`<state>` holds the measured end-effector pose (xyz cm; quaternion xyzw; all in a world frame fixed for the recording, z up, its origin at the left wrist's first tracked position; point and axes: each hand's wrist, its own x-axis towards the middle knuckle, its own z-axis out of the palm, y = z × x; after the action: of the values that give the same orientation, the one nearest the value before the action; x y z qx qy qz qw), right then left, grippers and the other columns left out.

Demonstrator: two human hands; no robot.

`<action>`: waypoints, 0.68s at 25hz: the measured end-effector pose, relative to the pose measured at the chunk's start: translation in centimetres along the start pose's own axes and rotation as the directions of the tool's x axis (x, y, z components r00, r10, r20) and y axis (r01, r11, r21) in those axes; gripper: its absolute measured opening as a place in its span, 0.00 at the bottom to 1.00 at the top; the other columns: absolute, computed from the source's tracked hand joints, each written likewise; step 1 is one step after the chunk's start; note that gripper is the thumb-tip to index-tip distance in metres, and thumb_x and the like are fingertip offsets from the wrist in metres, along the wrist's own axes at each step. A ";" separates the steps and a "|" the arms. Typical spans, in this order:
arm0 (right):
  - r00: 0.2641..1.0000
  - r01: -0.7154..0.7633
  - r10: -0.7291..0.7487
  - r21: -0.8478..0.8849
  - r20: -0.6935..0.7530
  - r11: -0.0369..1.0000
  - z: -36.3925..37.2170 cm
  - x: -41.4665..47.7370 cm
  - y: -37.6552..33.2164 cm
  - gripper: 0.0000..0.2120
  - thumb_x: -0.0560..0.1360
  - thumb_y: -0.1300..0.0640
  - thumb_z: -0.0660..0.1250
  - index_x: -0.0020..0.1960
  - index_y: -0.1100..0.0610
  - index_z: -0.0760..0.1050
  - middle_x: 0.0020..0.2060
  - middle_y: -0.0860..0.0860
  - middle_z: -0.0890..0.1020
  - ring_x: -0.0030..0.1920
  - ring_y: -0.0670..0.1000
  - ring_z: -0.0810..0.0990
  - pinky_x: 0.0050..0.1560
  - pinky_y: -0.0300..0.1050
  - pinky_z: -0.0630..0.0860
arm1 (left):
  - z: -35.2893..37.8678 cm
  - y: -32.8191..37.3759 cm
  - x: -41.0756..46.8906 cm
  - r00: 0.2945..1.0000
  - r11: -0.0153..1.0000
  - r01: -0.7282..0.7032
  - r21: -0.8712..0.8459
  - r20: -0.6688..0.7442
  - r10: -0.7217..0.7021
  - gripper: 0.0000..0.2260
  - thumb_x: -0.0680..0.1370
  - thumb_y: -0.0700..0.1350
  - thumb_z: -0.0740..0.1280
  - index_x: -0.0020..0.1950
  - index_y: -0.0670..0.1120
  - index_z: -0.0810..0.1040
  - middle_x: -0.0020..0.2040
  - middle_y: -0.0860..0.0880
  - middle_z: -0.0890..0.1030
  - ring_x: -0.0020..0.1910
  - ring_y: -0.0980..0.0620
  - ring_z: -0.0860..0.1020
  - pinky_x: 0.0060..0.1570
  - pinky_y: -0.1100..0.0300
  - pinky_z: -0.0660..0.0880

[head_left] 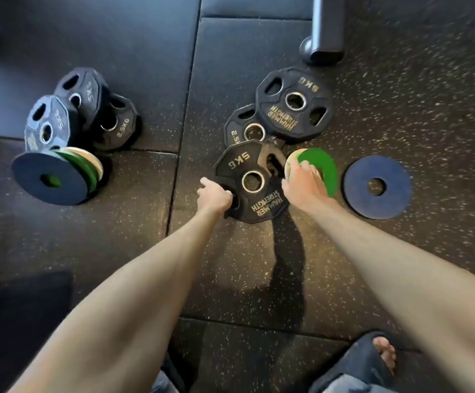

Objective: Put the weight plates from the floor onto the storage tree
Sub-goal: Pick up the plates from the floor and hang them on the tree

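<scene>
A black 5 kg plate [252,180] lies on the floor at centre, and my left hand [215,198] grips its near-left edge through a grip hole. My right hand [301,185] closes on a green plate [320,165] stacked on a white one, just right of the 5 kg plate. Behind lie a 2.5 kg plate [242,129] and another 5 kg plate [294,104]. A blue plate [376,187] lies flat at the right. On the left, the storage tree holds black plates [81,93] and a blue plate [50,178] with green and white ones behind it.
A grey metal equipment leg [323,32] stands at the top right of the plates. The floor is black speckled rubber matting with seams. My foot in a dark slipper [372,355] is at the bottom right.
</scene>
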<state>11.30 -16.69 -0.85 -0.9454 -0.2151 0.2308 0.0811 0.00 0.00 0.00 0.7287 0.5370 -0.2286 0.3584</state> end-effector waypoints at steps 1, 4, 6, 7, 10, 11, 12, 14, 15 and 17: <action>0.999 -0.002 0.000 -0.057 -0.037 0.998 1.6 1.1 0.1 0.19 0.78 0.55 0.65 0.66 0.59 0.69 0.60 0.61 0.74 0.62 0.63 0.72 0.62 0.58 0.70 | 1.2 -0.6 1.2 1.000 1.000 0.024 -0.017 -0.003 -0.024 0.30 0.79 0.45 0.65 0.74 0.38 0.53 0.71 0.35 0.68 0.68 0.36 0.71 0.65 0.48 0.70; 0.983 -0.051 0.016 -0.188 -0.184 0.981 4.8 4.9 0.7 0.17 0.77 0.56 0.67 0.62 0.61 0.72 0.64 0.62 0.70 0.61 0.62 0.71 0.58 0.56 0.71 | 4.1 -2.2 5.2 0.998 0.996 0.056 -0.074 0.007 -0.056 0.30 0.79 0.45 0.64 0.75 0.38 0.53 0.68 0.36 0.72 0.65 0.36 0.74 0.63 0.45 0.75; 0.973 -0.053 -0.003 -0.236 -0.229 0.970 6.0 6.6 1.0 0.16 0.76 0.53 0.69 0.59 0.60 0.74 0.65 0.63 0.69 0.62 0.63 0.70 0.59 0.56 0.70 | 5.6 -3.1 6.9 0.999 0.993 0.041 -0.111 -0.001 -0.041 0.31 0.79 0.43 0.64 0.77 0.38 0.50 0.68 0.36 0.73 0.64 0.36 0.74 0.61 0.43 0.76; 0.968 -0.056 -0.011 -0.258 -0.250 0.965 6.4 7.4 1.1 0.16 0.75 0.52 0.70 0.58 0.59 0.75 0.65 0.63 0.69 0.63 0.64 0.69 0.60 0.56 0.69 | 6.0 -3.3 7.5 0.999 0.992 0.026 -0.124 -0.018 -0.029 0.31 0.79 0.42 0.63 0.77 0.39 0.50 0.67 0.36 0.73 0.63 0.36 0.75 0.59 0.43 0.77; 0.961 -0.083 -0.016 -0.343 -0.275 0.936 5.9 8.0 0.3 0.12 0.75 0.56 0.68 0.57 0.58 0.76 0.64 0.62 0.72 0.65 0.64 0.69 0.64 0.58 0.67 | 5.7 -3.1 7.3 0.999 0.990 0.002 -0.140 -0.050 -0.010 0.32 0.80 0.40 0.62 0.78 0.39 0.48 0.67 0.37 0.73 0.64 0.37 0.75 0.62 0.45 0.75; 0.962 -0.075 -0.031 -0.373 -0.270 0.925 5.6 8.1 0.1 0.12 0.75 0.57 0.67 0.57 0.59 0.77 0.62 0.61 0.74 0.64 0.62 0.69 0.64 0.57 0.67 | 5.6 -3.0 6.6 0.999 0.989 -0.003 -0.149 -0.052 -0.005 0.33 0.80 0.39 0.62 0.79 0.39 0.46 0.68 0.37 0.73 0.65 0.38 0.74 0.63 0.46 0.74; 0.964 -0.063 -0.046 -0.392 -0.262 0.918 5.1 8.2 0.0 0.12 0.75 0.55 0.68 0.57 0.59 0.78 0.60 0.59 0.74 0.62 0.61 0.70 0.63 0.55 0.67 | 5.5 -2.8 5.9 0.998 0.989 -0.009 -0.150 -0.062 0.000 0.34 0.80 0.39 0.62 0.79 0.40 0.45 0.68 0.37 0.73 0.66 0.38 0.74 0.64 0.47 0.72; 0.980 -0.043 -0.043 -0.419 -0.196 0.907 4.4 8.3 0.1 0.18 0.74 0.49 0.70 0.58 0.58 0.78 0.60 0.58 0.75 0.62 0.60 0.70 0.63 0.55 0.67 | 5.4 -2.5 4.6 0.994 0.987 -0.036 -0.159 -0.104 0.020 0.34 0.79 0.39 0.62 0.79 0.40 0.46 0.67 0.37 0.75 0.65 0.39 0.74 0.63 0.48 0.71; 0.987 -0.036 -0.034 -0.413 -0.160 0.910 4.5 8.2 0.2 0.21 0.73 0.45 0.70 0.60 0.58 0.77 0.61 0.59 0.74 0.64 0.60 0.69 0.64 0.55 0.66 | 5.4 -2.6 4.0 0.990 0.985 -0.059 -0.160 -0.133 0.037 0.33 0.79 0.40 0.63 0.79 0.39 0.48 0.65 0.37 0.76 0.64 0.38 0.75 0.62 0.48 0.72; 0.991 -0.039 -0.013 -0.374 -0.134 0.927 5.1 8.3 0.3 0.25 0.74 0.45 0.70 0.64 0.58 0.74 0.65 0.59 0.75 0.69 0.61 0.66 0.68 0.57 0.64 | 5.6 -2.6 3.2 0.981 0.979 -0.114 -0.168 -0.177 0.084 0.32 0.79 0.40 0.63 0.77 0.38 0.50 0.63 0.37 0.78 0.62 0.38 0.76 0.59 0.49 0.73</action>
<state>15.64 -12.99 -8.73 -0.9582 -0.2431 0.1219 -0.0886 -1.16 -1.91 -6.62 0.7366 0.5465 -0.0990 0.3859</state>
